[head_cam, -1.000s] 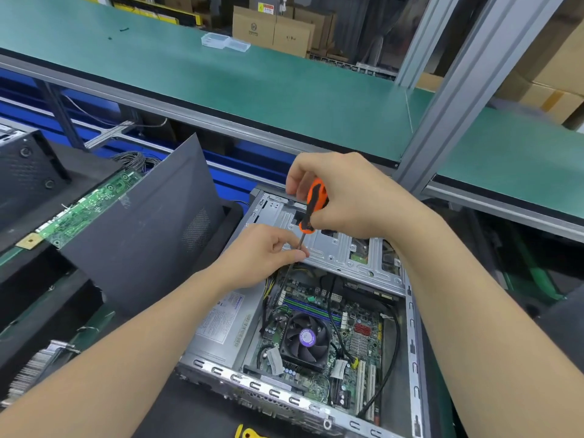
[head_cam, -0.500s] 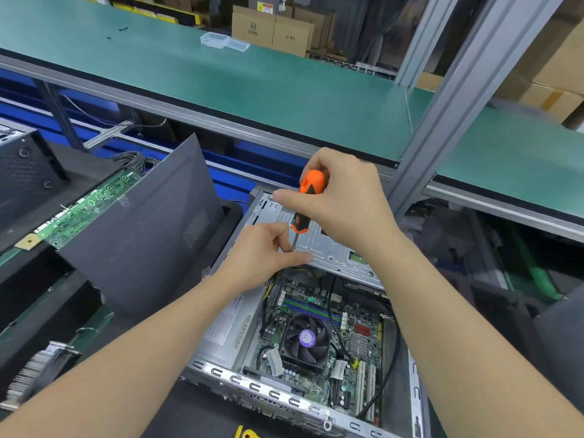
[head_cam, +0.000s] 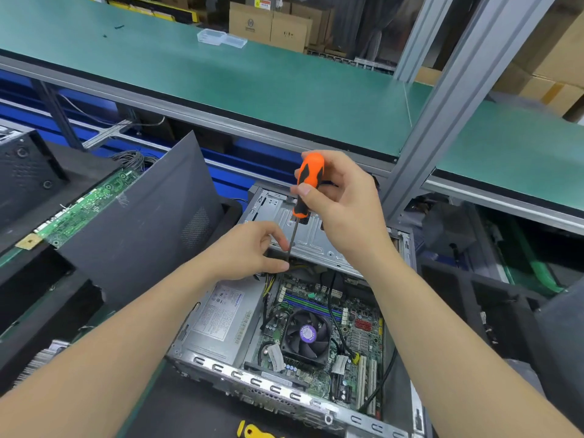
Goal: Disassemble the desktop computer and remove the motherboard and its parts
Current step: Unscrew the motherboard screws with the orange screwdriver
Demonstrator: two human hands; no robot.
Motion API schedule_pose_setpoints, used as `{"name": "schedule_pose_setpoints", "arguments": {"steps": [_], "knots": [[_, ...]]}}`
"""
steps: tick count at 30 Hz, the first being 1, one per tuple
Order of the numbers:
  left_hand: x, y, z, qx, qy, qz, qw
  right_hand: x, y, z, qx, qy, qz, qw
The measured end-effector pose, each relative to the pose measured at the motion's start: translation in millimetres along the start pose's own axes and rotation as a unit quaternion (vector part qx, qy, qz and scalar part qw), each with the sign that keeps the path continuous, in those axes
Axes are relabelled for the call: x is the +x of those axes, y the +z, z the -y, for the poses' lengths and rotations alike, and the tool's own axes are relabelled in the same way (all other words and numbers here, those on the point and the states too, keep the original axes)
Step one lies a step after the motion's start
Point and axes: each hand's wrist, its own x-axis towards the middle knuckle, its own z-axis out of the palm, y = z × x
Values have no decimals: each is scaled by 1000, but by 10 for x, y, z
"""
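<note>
**Screwdriver held upright over the open computer**

The right grip [head_cam: 341, 210] is closed around the orange handle of the screwdriver [head_cam: 308, 181]. Just below it, the left grip [head_cam: 249, 251] pinches the shaft. The motherboard [head_cam: 303, 292] lies inside the desktop computer [head_cam: 268, 387], beneath both grips.

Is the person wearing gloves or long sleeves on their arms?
No. Both the left hand and the right hand are bare, with no gloves. The left forearm and right forearm are bare too, up to the picture's edge: no sleeves, watch or rings show.
</note>
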Motion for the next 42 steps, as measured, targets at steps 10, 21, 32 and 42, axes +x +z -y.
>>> {"name": "schedule_pose_setpoints", "arguments": {"steps": [10,21,32,42], "knots": [[-20,61,45,105,13,-1,994,110,-190,218,17,-28,-39,999],[-12,277,55,49,62,-74,994,-15,-66,90,-18,-48,-40,998],[15,341,166,63,57,-63,994,-32,53,104,-80,-64,-33,994],[30,352,209,78,54,-61,994,-61,67,94,-75,-62,-25,995]]}}
